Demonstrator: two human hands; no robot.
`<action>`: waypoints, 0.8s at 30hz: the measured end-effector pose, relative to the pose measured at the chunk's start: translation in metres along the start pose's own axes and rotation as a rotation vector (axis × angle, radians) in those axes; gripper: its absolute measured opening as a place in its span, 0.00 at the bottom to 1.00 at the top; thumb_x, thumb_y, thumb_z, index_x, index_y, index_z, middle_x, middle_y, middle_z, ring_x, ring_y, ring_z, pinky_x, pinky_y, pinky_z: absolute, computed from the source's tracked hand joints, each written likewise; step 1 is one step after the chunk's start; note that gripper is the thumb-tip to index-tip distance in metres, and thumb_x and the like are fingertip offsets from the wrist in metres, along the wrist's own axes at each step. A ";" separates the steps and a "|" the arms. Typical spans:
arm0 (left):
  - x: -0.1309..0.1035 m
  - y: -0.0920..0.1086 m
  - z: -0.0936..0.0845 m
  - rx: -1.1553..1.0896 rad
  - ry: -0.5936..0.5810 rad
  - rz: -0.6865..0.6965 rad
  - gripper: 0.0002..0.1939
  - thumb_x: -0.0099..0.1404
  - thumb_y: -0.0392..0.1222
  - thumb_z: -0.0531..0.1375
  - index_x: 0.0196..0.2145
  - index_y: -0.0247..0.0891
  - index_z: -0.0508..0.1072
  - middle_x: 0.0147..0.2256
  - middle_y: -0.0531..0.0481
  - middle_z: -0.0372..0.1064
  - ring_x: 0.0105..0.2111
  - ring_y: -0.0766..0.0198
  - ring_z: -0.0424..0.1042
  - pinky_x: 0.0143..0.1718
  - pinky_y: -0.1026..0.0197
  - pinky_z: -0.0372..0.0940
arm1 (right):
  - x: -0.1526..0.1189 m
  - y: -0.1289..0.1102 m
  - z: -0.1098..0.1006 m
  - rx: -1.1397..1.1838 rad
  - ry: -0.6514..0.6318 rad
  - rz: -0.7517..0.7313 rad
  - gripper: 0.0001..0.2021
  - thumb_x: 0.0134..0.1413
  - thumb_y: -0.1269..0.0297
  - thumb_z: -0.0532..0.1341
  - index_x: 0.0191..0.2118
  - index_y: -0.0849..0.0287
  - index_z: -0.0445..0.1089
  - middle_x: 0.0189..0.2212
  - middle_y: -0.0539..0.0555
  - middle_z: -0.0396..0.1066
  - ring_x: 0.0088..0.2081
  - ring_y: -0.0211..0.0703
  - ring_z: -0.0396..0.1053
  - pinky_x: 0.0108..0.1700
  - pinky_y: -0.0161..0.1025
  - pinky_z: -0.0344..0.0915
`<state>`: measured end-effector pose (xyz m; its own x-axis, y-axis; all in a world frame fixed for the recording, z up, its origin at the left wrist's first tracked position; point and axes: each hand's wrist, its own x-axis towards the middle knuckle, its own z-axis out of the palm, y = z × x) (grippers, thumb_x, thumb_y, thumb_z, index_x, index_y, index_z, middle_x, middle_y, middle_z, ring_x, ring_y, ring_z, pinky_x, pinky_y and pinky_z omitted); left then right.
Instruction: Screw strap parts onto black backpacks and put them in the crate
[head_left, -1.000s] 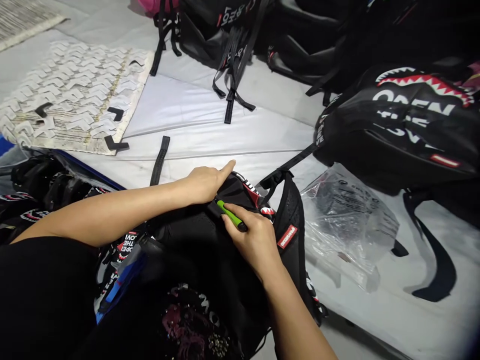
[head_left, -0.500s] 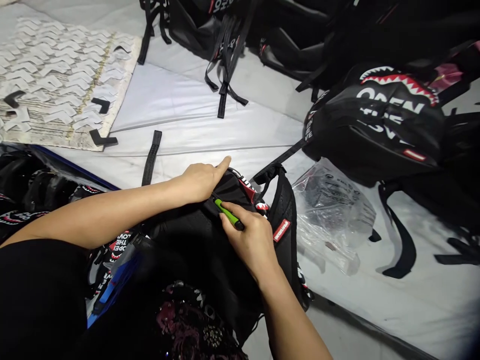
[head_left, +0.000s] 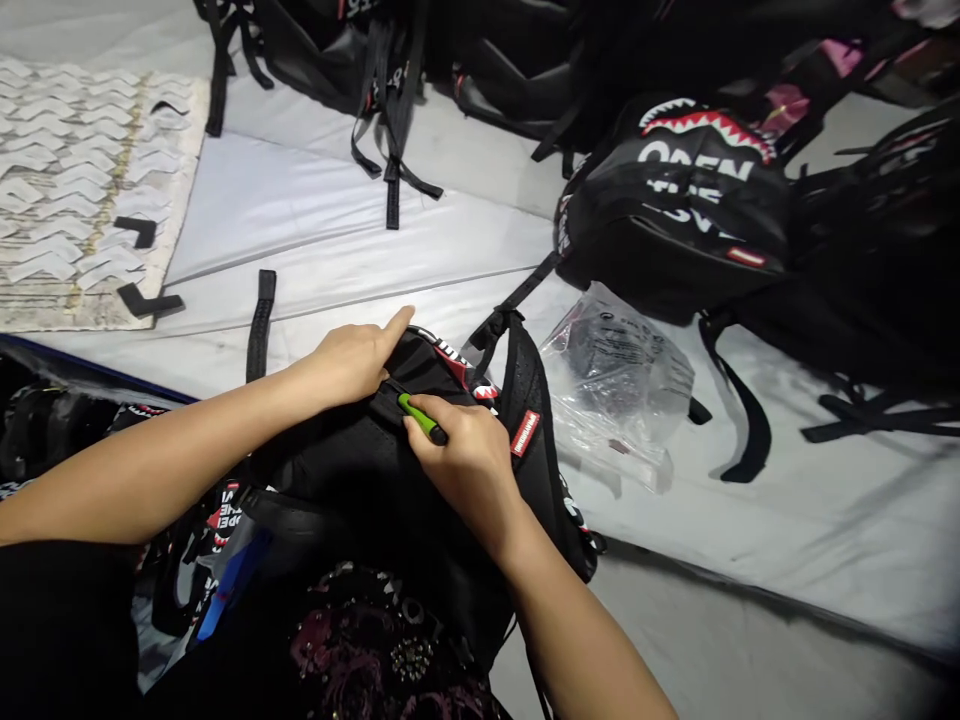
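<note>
A black backpack (head_left: 337, 500) lies in front of me, with a red label on its strap and a shark-tooth print along the edge. My left hand (head_left: 356, 360) pinches its fabric near the top, index finger stretched out. Beside it, my right hand (head_left: 465, 450) is closed round a slim green-and-black handled tool (head_left: 420, 415). The tool's front end is against the dark fabric near my left fingers, and its tip is too hard to make out.
On the white table (head_left: 360, 260) lie a clear plastic bag (head_left: 615, 370) and a printed black backpack (head_left: 675, 210). More black bags (head_left: 510, 70) line the back. At left is a board (head_left: 180, 180) with white chevron-shaped pieces and several black ones.
The view has shifted, so the table things sit further left. My right hand and the green tool have moved slightly along the fabric; my left hand keeps its pinch.
</note>
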<state>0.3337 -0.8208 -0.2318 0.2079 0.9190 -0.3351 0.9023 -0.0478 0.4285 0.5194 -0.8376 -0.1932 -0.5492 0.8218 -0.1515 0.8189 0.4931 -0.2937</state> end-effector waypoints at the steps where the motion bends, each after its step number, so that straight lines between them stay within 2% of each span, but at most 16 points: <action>1: 0.000 0.000 0.000 0.001 0.000 -0.004 0.44 0.65 0.39 0.56 0.71 0.35 0.36 0.49 0.38 0.74 0.48 0.49 0.74 0.41 0.57 0.66 | 0.000 0.001 0.000 0.029 -0.006 -0.006 0.12 0.58 0.64 0.63 0.47 0.51 0.78 0.41 0.50 0.81 0.40 0.47 0.80 0.45 0.41 0.71; 8: 0.002 0.003 -0.002 0.050 0.003 -0.018 0.44 0.66 0.41 0.56 0.71 0.36 0.36 0.50 0.38 0.74 0.48 0.49 0.74 0.41 0.57 0.66 | 0.003 0.003 -0.005 0.084 -0.066 0.063 0.12 0.59 0.62 0.62 0.48 0.50 0.78 0.40 0.49 0.81 0.40 0.47 0.79 0.45 0.40 0.70; 16: 0.004 0.009 -0.009 0.090 -0.003 -0.036 0.42 0.68 0.47 0.54 0.71 0.35 0.37 0.48 0.33 0.74 0.47 0.38 0.75 0.39 0.51 0.67 | 0.002 0.003 -0.024 0.061 -0.115 0.080 0.10 0.61 0.61 0.60 0.45 0.50 0.78 0.37 0.50 0.81 0.41 0.48 0.78 0.42 0.39 0.68; 18: 0.004 0.010 -0.009 0.081 -0.007 -0.030 0.42 0.68 0.49 0.53 0.71 0.34 0.37 0.48 0.33 0.74 0.47 0.37 0.75 0.39 0.50 0.67 | -0.007 0.007 -0.036 0.082 -0.042 0.025 0.08 0.59 0.64 0.60 0.40 0.54 0.78 0.38 0.52 0.80 0.42 0.46 0.77 0.44 0.39 0.68; 21: 0.000 0.012 -0.011 0.060 -0.013 -0.039 0.41 0.68 0.50 0.52 0.71 0.35 0.37 0.49 0.33 0.74 0.49 0.37 0.75 0.40 0.50 0.67 | -0.039 0.024 -0.059 0.154 0.269 -0.102 0.11 0.59 0.71 0.55 0.38 0.58 0.75 0.45 0.55 0.78 0.46 0.43 0.75 0.51 0.39 0.67; 23: -0.002 0.014 -0.012 0.053 -0.017 -0.058 0.41 0.68 0.50 0.51 0.71 0.36 0.37 0.50 0.34 0.74 0.50 0.37 0.74 0.40 0.50 0.67 | -0.063 0.045 -0.071 0.087 0.465 -0.052 0.14 0.57 0.74 0.52 0.39 0.58 0.74 0.42 0.55 0.78 0.45 0.44 0.74 0.51 0.41 0.67; 24: -0.003 0.014 -0.012 0.051 -0.021 -0.067 0.41 0.68 0.50 0.51 0.71 0.36 0.37 0.50 0.34 0.74 0.50 0.37 0.74 0.40 0.50 0.67 | -0.073 0.059 -0.075 -0.007 0.492 0.031 0.14 0.55 0.75 0.52 0.39 0.58 0.73 0.38 0.56 0.78 0.43 0.46 0.74 0.50 0.43 0.68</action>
<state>0.3415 -0.8191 -0.2143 0.1538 0.9125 -0.3790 0.9323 -0.0069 0.3617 0.6199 -0.8473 -0.1286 -0.3820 0.8727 0.3042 0.8358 0.4667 -0.2893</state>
